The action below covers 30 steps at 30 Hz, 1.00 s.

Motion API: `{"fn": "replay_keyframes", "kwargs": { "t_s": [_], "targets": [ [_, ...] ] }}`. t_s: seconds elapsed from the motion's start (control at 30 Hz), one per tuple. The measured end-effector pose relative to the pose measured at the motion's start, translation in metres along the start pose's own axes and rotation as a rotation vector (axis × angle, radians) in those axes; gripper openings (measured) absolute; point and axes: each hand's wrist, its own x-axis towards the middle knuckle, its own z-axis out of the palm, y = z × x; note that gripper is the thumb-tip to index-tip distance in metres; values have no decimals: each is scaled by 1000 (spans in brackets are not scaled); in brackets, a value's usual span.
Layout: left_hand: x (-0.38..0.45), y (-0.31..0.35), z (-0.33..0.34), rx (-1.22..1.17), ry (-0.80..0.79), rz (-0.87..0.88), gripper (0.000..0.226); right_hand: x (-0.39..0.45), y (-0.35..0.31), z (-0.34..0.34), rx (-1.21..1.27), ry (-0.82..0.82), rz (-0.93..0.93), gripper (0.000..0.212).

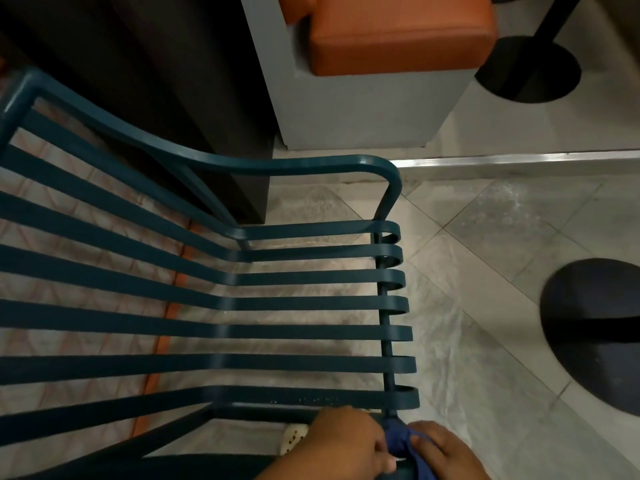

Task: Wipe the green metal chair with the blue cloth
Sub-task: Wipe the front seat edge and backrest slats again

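The green metal chair [221, 330] fills the left and middle of the head view, its flat slats running left to right and curling at the seat's front edge. At the bottom, my left hand [346, 445] and my right hand [446, 452] both grip the bunched blue cloth [398, 441]. The cloth is pressed against the chair's near armrest where it meets the front rail. Most of the cloth is hidden between my fingers.
An orange cushioned seat [398, 36] on a grey block stands behind the chair. Two black round table bases [526, 71] [595, 334] sit on the tiled floor at right. A dark panel [166, 81] rises behind the far armrest. A white perforated shoe [294, 438] shows under the seat.
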Motion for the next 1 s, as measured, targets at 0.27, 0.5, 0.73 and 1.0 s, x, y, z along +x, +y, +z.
{"fn": "replay_keyframes", "kwargs": {
  "t_s": [0.27,0.5,0.73,1.0],
  "targets": [
    [-8,-6,17,100,152,176,44,-80,-64,-6,-187,95,-195,18],
    [-8,-15,38,124,370,308,36,-86,-79,0,-205,194,-323,20],
    [-7,-17,45,157,447,316,36,-104,-86,12,-295,252,-337,36],
    [-7,-10,63,58,529,203,26,-103,-93,23,-198,354,-128,44]
  ]
}}
